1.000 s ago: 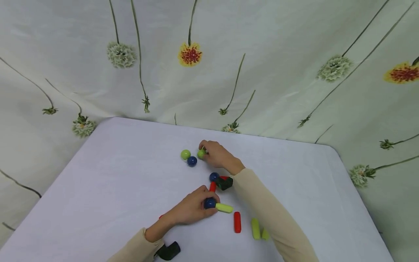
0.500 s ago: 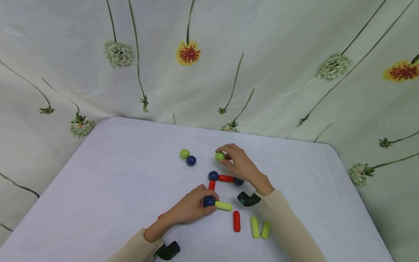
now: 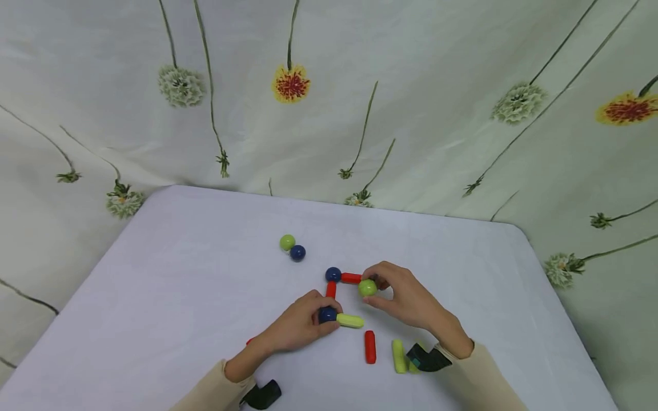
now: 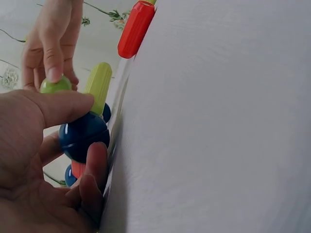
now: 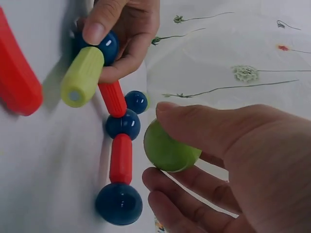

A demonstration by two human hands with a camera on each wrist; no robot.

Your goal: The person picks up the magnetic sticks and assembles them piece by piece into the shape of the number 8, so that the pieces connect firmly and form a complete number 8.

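Note:
My left hand (image 3: pixel 300 324) grips a dark blue ball (image 3: pixel 327 314) of a building set, low at the table. From that ball a yellow-green rod (image 3: pixel 350 321) sticks out to the right, and a red rod (image 3: pixel 331 289) runs back to a corner blue ball (image 3: pixel 333 274). A second red rod (image 3: pixel 351 278) leads right from the corner to an end blue ball (image 5: pixel 119 204), mostly hidden by my right hand in the head view. Between thumb and fingers my right hand (image 3: pixel 406 294) pinches a green ball (image 3: pixel 367 287), just right of the joined pieces. The yellow-green rod's free end (image 5: pixel 74 96) faces the right wrist camera.
Farther back on the white table (image 3: pixel 205 245) lie a green ball (image 3: pixel 287 242) and a blue ball (image 3: pixel 297 253) side by side. Nearer me are a loose red rod (image 3: pixel 370 347) and a yellow-green rod (image 3: pixel 398 357). Another yellow-green rod is partly covered by the right wrist camera (image 3: pixel 429 358).
My right hand has carried the green ball from beside the loose balls at the back, rightward and then nearer me. The left hand keeps its grip on the blue ball in the same place.

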